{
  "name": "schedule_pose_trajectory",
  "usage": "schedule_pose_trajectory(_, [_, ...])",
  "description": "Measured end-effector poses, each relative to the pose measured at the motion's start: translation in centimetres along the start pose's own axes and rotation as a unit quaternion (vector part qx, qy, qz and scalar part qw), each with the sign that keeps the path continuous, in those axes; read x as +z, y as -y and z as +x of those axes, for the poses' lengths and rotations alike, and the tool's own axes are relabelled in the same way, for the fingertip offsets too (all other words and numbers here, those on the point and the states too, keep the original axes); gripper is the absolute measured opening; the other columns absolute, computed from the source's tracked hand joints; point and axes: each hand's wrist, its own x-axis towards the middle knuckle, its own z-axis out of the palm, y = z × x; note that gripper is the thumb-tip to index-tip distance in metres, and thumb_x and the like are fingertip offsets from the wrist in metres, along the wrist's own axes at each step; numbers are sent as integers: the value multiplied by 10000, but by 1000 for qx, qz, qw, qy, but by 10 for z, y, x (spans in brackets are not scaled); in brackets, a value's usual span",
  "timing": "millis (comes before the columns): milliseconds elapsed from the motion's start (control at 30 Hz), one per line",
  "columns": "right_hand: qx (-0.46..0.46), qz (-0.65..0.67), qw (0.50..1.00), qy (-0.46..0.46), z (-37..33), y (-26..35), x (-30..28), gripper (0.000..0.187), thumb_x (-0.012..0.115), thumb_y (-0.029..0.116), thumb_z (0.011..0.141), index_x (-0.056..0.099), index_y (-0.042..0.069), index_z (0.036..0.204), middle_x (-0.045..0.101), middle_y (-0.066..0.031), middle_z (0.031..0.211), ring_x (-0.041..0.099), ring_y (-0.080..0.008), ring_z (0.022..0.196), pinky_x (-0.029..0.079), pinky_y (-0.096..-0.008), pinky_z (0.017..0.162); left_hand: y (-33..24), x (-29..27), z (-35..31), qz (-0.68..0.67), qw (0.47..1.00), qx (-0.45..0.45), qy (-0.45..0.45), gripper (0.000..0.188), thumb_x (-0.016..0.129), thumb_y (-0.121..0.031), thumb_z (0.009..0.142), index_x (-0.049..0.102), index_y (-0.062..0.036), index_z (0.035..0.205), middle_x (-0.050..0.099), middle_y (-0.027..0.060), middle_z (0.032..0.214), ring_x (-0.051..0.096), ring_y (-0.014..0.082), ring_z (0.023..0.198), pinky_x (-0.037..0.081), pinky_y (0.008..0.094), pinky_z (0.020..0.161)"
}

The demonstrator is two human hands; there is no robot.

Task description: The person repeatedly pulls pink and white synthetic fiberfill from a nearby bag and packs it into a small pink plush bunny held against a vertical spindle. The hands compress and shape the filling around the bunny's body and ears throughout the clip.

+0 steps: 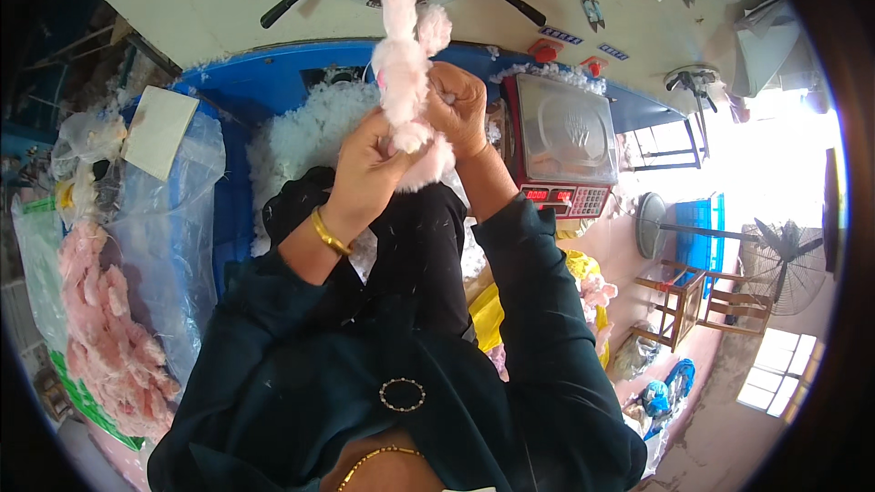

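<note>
A pale pink plush toy with long ears is held up above my lap, ears pointing away from me. My left hand grips its lower end, thumb and fingers pinching the fur. Against the toy's right side, my right hand is closed with curled fingers; a small whitish bit shows among them, too little to identify. Loose white stuffing fills the blue bin behind and beside my hands. On the left lies a heap of pink plush skins on plastic bags.
Beyond the toy, a clamp-like device with black handles stands on the pale table. A red digital scale sits close to my right forearm. Small snips lie on the table. Wooden stools and a fan stand at right.
</note>
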Motion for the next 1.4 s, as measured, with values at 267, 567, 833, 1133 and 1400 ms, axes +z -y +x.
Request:
schedule_pose_trajectory(267, [-66,-124,990,-5,27,-4,-1,159,584,14,697,468,11,588,430,-134,562,434,-256,480,364,-315,468,-9,-27,32,315,945,43,81,179,629,47,739,628,-10,909,591,54,957,537,173,841,431,265,752])
schedule_pose_trajectory(567, [14,-204,978,-47,58,22,13,279,619,115,724,430,-5,558,248,-104,549,304,-40,531,301,-306,409,-22,-34,50,-67,983,-138,100,334,732,0,753,610,-4,1065,643,45,1058,609,132,970,524,284,788])
schedule_pose_trajectory(833, [156,-15,987,28,2,38,-1,232,651,46,762,525,9,571,477,31,555,391,-15,562,338,-246,453,-24,-48,20,-269,926,-198,174,487,543,-387,934,481,-48,1279,579,102,1242,563,195,1128,495,329,880])
schedule_pose_trajectory(1133, [310,334,888,64,12,24,-50,169,680,181,854,625,21,859,637,-10,794,587,-79,700,484,-249,613,-31,15,24,-318,900,-289,73,385,536,-372,955,487,-118,1241,626,81,1089,654,177,890,562,288,695])
schedule_pose_trajectory(1400, [144,-263,925,231,-25,72,-14,800,810,296,667,410,-1,1293,506,-197,1218,517,-305,1143,449,-400,937,-18,-1,-4,-67,994,-85,-1,393,529,-147,966,373,-38,1309,542,87,1162,585,135,953,514,260,756])
